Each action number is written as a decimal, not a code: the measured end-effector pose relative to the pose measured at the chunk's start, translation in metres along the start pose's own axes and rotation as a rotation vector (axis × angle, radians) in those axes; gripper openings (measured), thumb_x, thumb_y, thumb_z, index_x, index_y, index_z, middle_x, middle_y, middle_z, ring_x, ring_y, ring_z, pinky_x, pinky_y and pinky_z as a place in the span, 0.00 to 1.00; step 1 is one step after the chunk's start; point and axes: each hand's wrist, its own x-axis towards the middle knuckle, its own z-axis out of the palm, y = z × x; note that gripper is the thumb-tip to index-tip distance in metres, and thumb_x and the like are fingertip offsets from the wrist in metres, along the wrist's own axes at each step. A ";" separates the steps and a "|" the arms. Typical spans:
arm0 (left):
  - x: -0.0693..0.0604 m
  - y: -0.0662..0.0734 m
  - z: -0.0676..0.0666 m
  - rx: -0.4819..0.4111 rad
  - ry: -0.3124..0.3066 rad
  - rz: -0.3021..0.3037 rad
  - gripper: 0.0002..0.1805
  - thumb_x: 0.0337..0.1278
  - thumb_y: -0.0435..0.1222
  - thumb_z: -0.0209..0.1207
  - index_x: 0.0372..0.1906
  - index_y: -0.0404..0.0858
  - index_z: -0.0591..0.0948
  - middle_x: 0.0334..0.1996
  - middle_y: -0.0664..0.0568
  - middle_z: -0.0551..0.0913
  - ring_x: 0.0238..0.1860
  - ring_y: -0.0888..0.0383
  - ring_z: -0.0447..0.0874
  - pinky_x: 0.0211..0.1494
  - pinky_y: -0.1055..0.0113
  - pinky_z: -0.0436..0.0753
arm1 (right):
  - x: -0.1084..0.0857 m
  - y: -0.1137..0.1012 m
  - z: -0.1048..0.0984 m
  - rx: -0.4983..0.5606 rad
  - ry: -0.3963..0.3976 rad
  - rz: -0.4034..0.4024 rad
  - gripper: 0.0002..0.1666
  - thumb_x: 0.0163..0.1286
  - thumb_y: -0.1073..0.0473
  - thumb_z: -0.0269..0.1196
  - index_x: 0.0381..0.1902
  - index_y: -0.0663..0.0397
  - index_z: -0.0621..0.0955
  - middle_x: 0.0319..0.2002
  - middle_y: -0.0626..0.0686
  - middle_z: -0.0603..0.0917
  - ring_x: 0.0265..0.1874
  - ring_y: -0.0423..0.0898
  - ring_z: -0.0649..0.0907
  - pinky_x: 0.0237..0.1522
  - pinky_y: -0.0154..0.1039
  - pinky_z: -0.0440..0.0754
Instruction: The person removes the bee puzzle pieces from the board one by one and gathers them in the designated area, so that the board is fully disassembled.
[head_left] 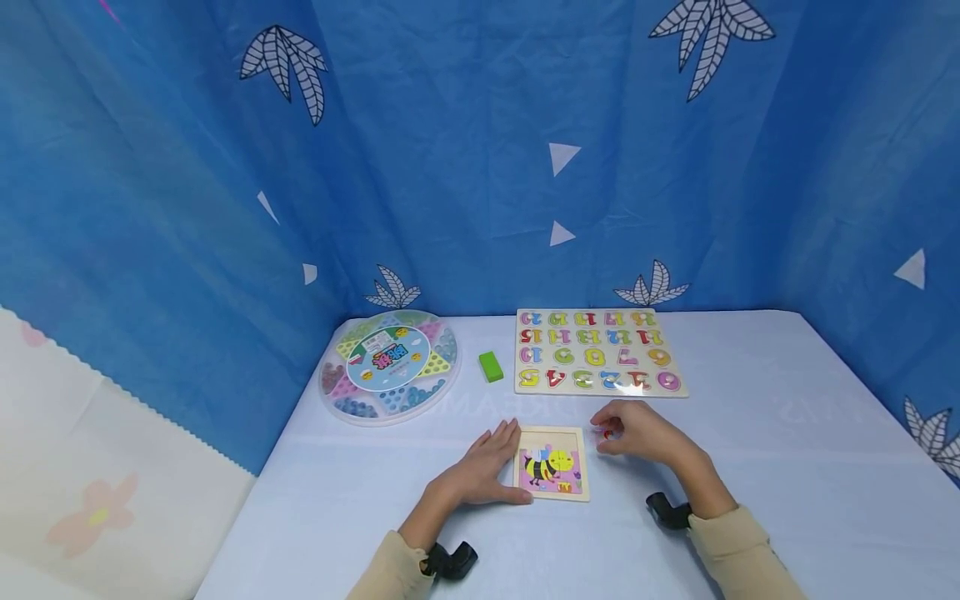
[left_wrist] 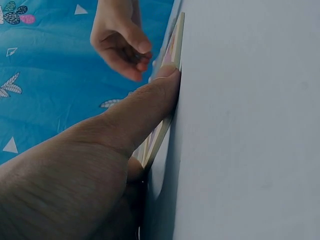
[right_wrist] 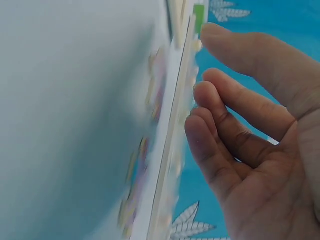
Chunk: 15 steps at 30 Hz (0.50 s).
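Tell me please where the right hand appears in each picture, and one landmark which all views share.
Head: the right hand is right of the bee puzzle.
Left wrist: at the top, left of centre, above the left hand; right hand here.
Right wrist: right hand fills much of the right side.
Shared landmark: the blue curtain with leaf prints.

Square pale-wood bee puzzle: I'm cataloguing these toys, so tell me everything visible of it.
The square pale-wood bee puzzle lies face up on the white tablecloth. Its raised frame surrounds a yellow-and-black bee on pink; an upper strip shows bare wood, apparently unfinished. The left hand touches its left edge.
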 end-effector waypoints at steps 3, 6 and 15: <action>0.000 -0.001 0.000 -0.002 -0.004 -0.007 0.60 0.49 0.63 0.64 0.78 0.41 0.47 0.80 0.54 0.43 0.80 0.57 0.37 0.82 0.55 0.44 | 0.006 -0.009 0.005 0.010 -0.021 -0.014 0.23 0.49 0.59 0.77 0.45 0.57 0.84 0.35 0.48 0.82 0.33 0.43 0.76 0.37 0.34 0.81; 0.000 -0.001 -0.001 -0.004 -0.007 -0.014 0.60 0.49 0.63 0.64 0.78 0.42 0.47 0.80 0.55 0.43 0.80 0.58 0.37 0.82 0.55 0.44 | 0.010 -0.019 0.009 0.021 -0.039 -0.012 0.23 0.48 0.59 0.78 0.44 0.55 0.85 0.34 0.48 0.81 0.33 0.43 0.75 0.37 0.34 0.79; 0.000 0.002 -0.003 -0.008 -0.010 -0.014 0.59 0.49 0.63 0.63 0.78 0.42 0.47 0.80 0.55 0.43 0.80 0.58 0.36 0.82 0.55 0.43 | 0.017 -0.036 0.022 0.025 -0.089 -0.047 0.22 0.49 0.60 0.77 0.43 0.55 0.85 0.35 0.46 0.83 0.33 0.42 0.76 0.40 0.34 0.80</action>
